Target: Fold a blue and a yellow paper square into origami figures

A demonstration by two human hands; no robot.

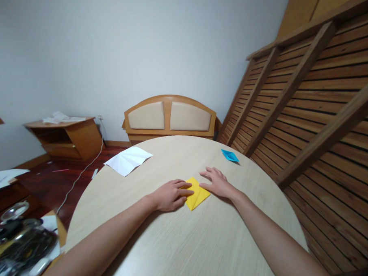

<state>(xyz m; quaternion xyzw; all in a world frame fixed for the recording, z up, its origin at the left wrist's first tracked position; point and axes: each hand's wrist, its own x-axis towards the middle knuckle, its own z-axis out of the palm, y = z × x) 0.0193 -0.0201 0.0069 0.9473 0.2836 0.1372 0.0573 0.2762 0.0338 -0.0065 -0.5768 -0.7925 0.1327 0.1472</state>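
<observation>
Near edge, lower left: a dark clutter of objects (17, 240), blurred, sits off the surface on a separate corner; contents cannot be made out.

Two bare forearms reach in from the bottom across the pale round surface (197, 252).

Left hand (171, 194): palm down, fingers loosely curled, fingertips pressing on the left part of the yellow folded paper (196, 194). Grip not closed around anything; it pins the paper flat rather than pinching it.

Right hand (215, 182): flat, fingers spread and extended, palm down on the surface, its thumb side touching the paper's upper right edge. Grip open, nothing enclosed.

Yellow folded paper: lies flat near the middle of the surface, between the two hands, pointed shape with visible creases running to its near tip.

Farther out: a white sheet (128, 160), creased, overhangs the left far rim. A small blue folded paper (230, 156) lies near the right far rim, well apart from the hands.

Beyond the surface: a wooden headboard (169, 117) with padded panels against the white wall; slatted wooden frame leaning at right.
</observation>
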